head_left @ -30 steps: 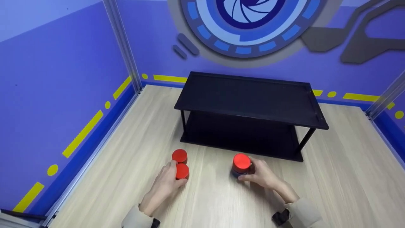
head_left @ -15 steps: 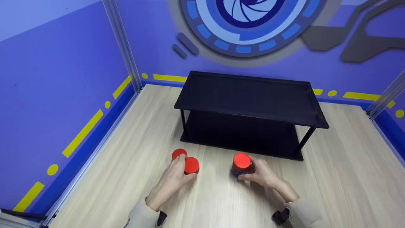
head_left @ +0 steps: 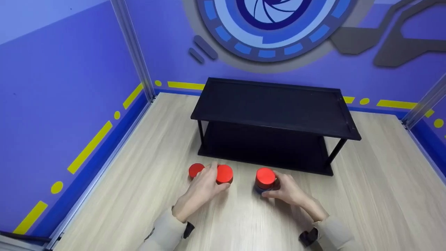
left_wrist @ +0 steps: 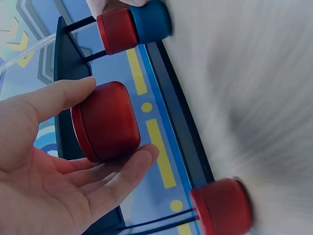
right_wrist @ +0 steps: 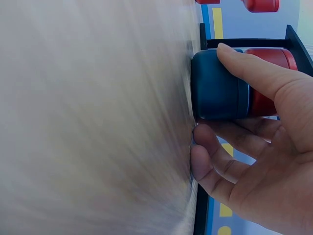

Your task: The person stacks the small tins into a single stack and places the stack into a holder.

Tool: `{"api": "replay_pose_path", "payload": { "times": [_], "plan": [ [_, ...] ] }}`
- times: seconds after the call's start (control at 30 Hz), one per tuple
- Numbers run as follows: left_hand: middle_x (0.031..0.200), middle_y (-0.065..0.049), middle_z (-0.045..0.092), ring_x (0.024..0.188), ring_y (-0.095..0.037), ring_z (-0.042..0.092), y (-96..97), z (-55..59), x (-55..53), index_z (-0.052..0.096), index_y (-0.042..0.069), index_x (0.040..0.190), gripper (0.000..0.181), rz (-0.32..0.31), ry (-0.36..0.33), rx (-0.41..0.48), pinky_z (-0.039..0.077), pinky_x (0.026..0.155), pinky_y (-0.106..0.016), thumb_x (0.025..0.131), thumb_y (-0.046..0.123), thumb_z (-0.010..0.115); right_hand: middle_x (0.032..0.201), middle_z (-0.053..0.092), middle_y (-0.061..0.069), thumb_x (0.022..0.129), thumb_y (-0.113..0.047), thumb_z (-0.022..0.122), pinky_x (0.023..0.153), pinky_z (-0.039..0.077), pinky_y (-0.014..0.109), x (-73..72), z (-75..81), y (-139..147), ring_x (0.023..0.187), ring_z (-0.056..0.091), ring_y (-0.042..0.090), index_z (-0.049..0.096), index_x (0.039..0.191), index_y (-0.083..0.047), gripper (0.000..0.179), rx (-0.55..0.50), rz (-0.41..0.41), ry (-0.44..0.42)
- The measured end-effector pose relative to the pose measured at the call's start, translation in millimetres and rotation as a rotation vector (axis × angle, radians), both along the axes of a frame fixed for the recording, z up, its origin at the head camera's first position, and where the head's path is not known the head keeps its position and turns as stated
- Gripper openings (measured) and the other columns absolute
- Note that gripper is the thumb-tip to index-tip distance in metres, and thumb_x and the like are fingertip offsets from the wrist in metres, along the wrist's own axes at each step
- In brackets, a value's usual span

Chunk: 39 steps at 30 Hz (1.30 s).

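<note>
My left hand (head_left: pixel 202 188) pinches a small red lidded tin (head_left: pixel 224 174) between thumb and fingers. In the left wrist view that tin (left_wrist: pixel 108 122) hangs above the table. A second red tin (head_left: pixel 195 170) stands on the table just left of the hand, partly covered by it. On the right, a red tin (head_left: pixel 265 177) is stacked on a blue tin (right_wrist: pixel 217 85) that stands on the table. My right hand (head_left: pixel 290 190) holds this stack from its right side, the thumb across the blue tin and the fingers behind.
A black two-tier rack (head_left: pixel 275 108) stands behind the tins, its lower shelf (head_left: pixel 261 146) close to them. Purple-blue panels (head_left: pixel 69 87) with metal corner posts (head_left: pixel 134 52) border the wooden table (head_left: pixel 379 167).
My left hand has carried its red tin up and to the right, away from the other red tin toward the stack. The right hand and stack stay in place.
</note>
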<state>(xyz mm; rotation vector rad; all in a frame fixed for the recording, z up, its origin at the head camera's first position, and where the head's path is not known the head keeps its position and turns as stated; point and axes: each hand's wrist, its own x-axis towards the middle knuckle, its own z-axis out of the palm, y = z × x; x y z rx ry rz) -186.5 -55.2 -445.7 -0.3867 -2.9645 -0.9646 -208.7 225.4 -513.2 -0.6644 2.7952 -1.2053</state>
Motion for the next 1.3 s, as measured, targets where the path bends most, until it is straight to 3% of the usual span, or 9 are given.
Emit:
{"api": "replay_pose_path", "payload": {
  "times": [0.17, 0.33, 0.53, 0.77, 1.07, 1.3],
  "plan": [
    [0.114, -0.020, 0.065, 0.089, -0.029, 0.067, 7.3, 4.6, -2.8, 0.043, -0.004, 0.137, 0.074, -0.021, -0.004, -0.028, 0.055, 0.074, -0.039, 0.080, 0.027, 0.078, 0.109, 0.070, 0.007, 0.072, -0.028, 0.085, 0.083, 0.052, 0.028, 0.1, 0.2, -0.1, 0.096, 0.064, 0.016, 0.059, 0.123, -0.001, 0.063, 0.000, 0.002, -0.014],
    [0.108, -0.016, 0.067, 0.085, -0.026, 0.066, 16.1, 8.0, -5.8, 0.047, -0.002, 0.131, 0.067, -0.048, 0.016, -0.043, 0.054, 0.068, -0.034, 0.080, 0.029, 0.078, 0.107, 0.071, 0.005, 0.072, -0.027, 0.084, 0.082, 0.051, 0.027, 0.8, 0.7, -0.5, 0.093, 0.064, 0.013, 0.059, 0.122, -0.002, 0.061, -0.008, 0.008, -0.016],
    [0.116, -0.012, 0.063, 0.096, -0.025, 0.065, 28.0, 12.5, -7.6, 0.048, 0.004, 0.127, 0.059, -0.090, 0.016, -0.048, 0.055, 0.076, -0.035, 0.082, 0.030, 0.076, 0.105, 0.070, 0.002, 0.073, -0.026, 0.084, 0.080, 0.051, 0.025, 0.7, 0.5, -0.8, 0.090, 0.062, 0.007, 0.060, 0.122, -0.005, 0.059, -0.001, 0.005, -0.034],
    [0.110, -0.008, 0.062, 0.092, -0.020, 0.062, 38.7, 15.9, -10.6, 0.051, 0.008, 0.119, 0.050, -0.140, 0.038, -0.060, 0.054, 0.074, -0.030, 0.083, 0.033, 0.074, 0.108, 0.070, 0.003, 0.072, -0.025, 0.084, 0.082, 0.051, 0.026, 0.5, -1.1, -1.2, 0.092, 0.062, 0.009, 0.059, 0.124, -0.005, 0.061, 0.009, 0.001, -0.025],
    [0.123, -0.012, 0.061, 0.108, -0.025, 0.063, 53.9, 20.1, -14.3, 0.046, 0.004, 0.134, 0.065, -0.161, 0.068, -0.062, 0.054, 0.088, -0.038, 0.085, 0.039, 0.072, 0.115, 0.069, 0.007, 0.072, -0.025, 0.084, 0.088, 0.051, 0.032, 1.4, 0.1, -0.8, 0.101, 0.065, 0.018, 0.056, 0.129, -0.003, 0.067, 0.006, 0.004, -0.047],
    [0.113, -0.007, 0.062, 0.099, -0.021, 0.063, 65.5, 18.7, -17.2, 0.050, 0.006, 0.130, 0.060, -0.196, 0.124, -0.035, 0.054, 0.080, -0.032, 0.085, 0.039, 0.072, 0.113, 0.069, 0.008, 0.073, -0.026, 0.083, 0.088, 0.053, 0.034, 0.9, 1.7, 0.0, 0.100, 0.066, 0.021, 0.056, 0.127, -0.002, 0.064, 0.013, 0.008, -0.044]
  ]
}}
